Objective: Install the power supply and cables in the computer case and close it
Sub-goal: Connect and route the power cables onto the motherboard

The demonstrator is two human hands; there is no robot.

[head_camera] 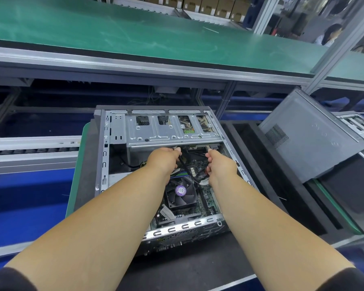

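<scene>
Cables [192,171] pinched, apparently, by both hands inside case [118,131].

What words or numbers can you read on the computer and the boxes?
None can be read.
Purple sticker on the fan: print too blurred.
White label on the motherboard: too small.
Labels on the cardboard boxes on the far shelf: too small.

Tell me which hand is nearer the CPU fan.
Left. The left hand holds a cable just above the CPU fan; the right hand, holding another cable, sits above and right of it.
</scene>
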